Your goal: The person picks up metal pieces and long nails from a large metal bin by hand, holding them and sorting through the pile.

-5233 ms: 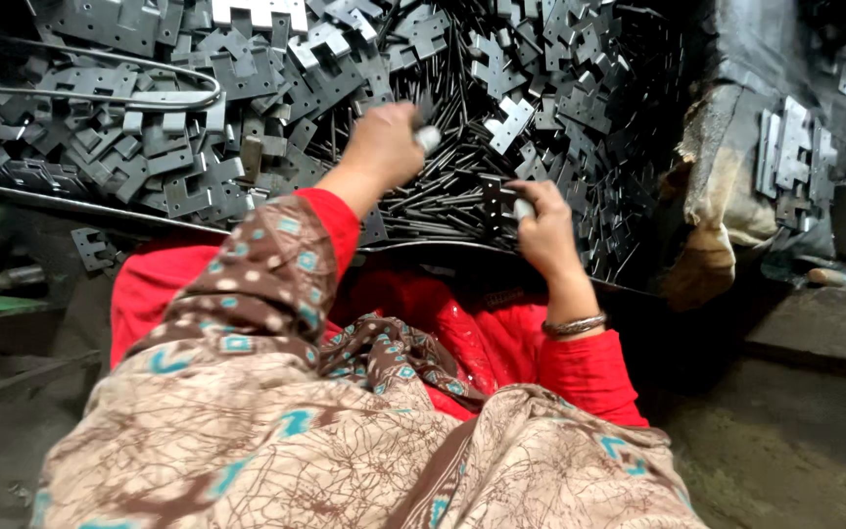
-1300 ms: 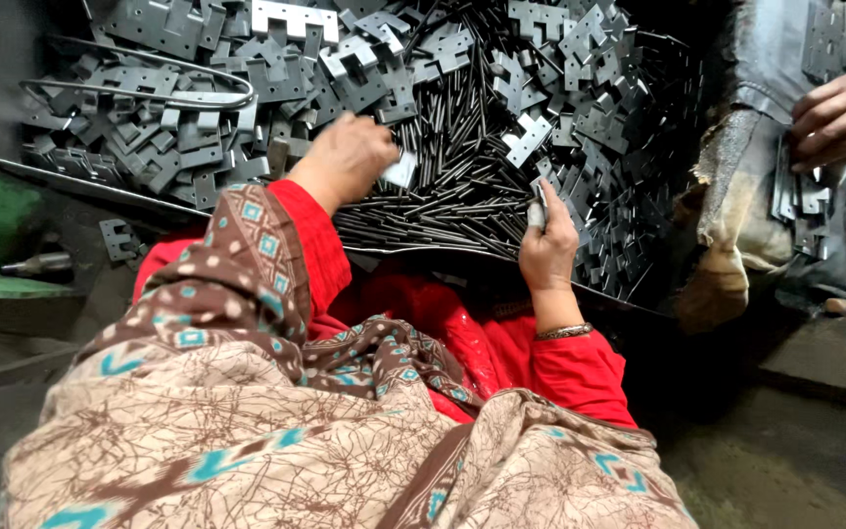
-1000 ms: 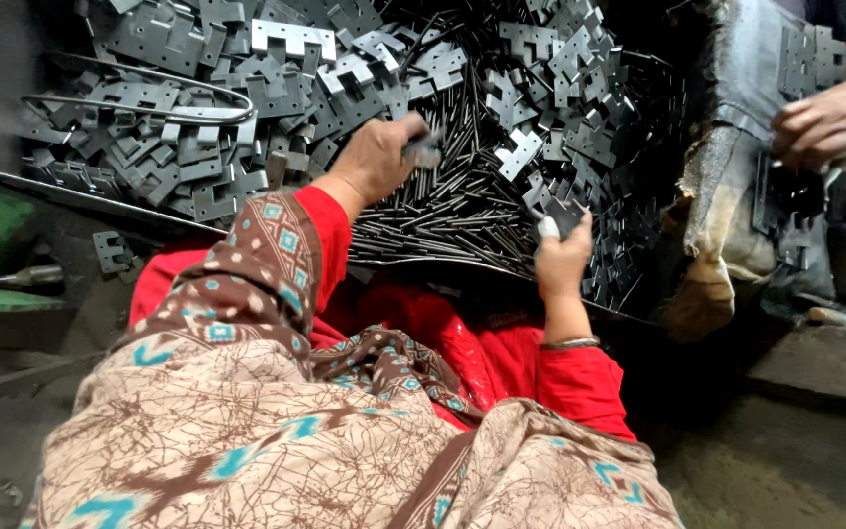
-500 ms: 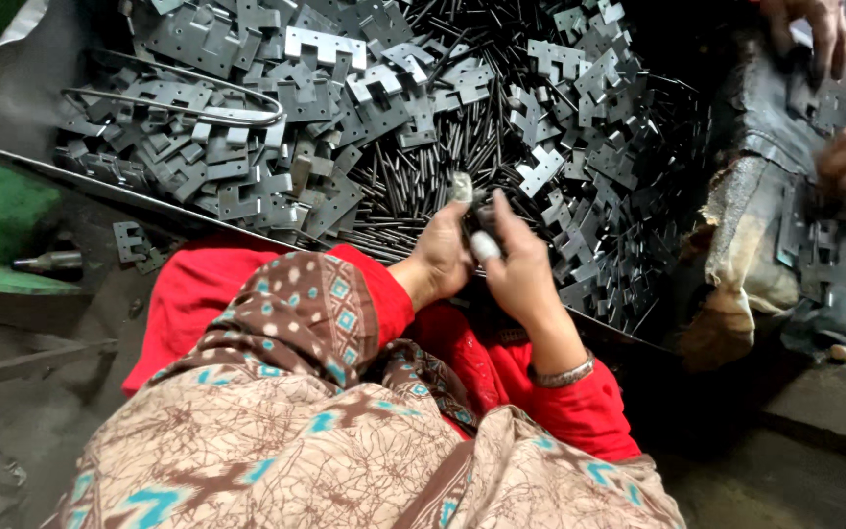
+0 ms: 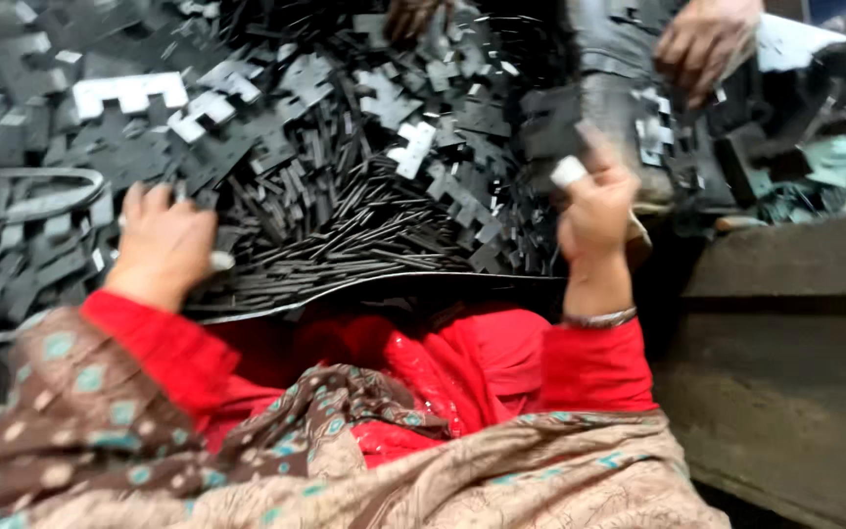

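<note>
The left hand (image 5: 164, 245) lies spread open on the heap of flat metal strips (image 5: 345, 235) near the tray's front rim (image 5: 394, 284), while the right hand (image 5: 594, 206) hovers half-curled over the heap's right edge, gripping nothing visible.

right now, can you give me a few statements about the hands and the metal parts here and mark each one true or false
1. The left hand rests palm down on the pile of flat metal stampings. True.
2. The right hand lies flat on the wooden bench. False: it is raised over the right edge of the pile, with a taped fingertip up.
3. Thin dark metal strips lie heaped between the two hands. True.
4. The right wrist is bare. False: it wears a metal bangle above the red sleeve.
5. Nobody else is in view. False: another person's hand reaches in at the top right.
</note>
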